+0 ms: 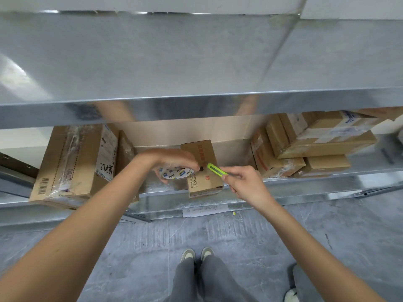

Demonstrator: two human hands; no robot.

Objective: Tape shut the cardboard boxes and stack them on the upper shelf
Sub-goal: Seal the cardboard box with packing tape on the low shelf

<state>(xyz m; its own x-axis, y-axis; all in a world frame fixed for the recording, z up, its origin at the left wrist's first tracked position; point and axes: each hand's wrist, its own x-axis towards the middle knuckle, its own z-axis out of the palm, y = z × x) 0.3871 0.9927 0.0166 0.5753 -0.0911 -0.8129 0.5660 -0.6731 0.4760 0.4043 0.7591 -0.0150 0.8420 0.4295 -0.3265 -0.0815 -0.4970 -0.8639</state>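
Left hand (172, 159) grips one tape roll (177, 172); right hand (244, 182) pinches one green knife (216, 170). One small box (202, 168) sits on the lower shelf (163, 188), under both hands; upper shelf (196, 62) above.

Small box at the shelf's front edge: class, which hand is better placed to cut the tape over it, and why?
Probably the right hand: it already grips the green cutter, tip toward the tape roll that the left hand holds above the small box.

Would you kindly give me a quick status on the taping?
Left hand holds tape roll. Right hand grips green utility knife at the tape. Small cardboard box on lower shelf. Upper shelf bare.
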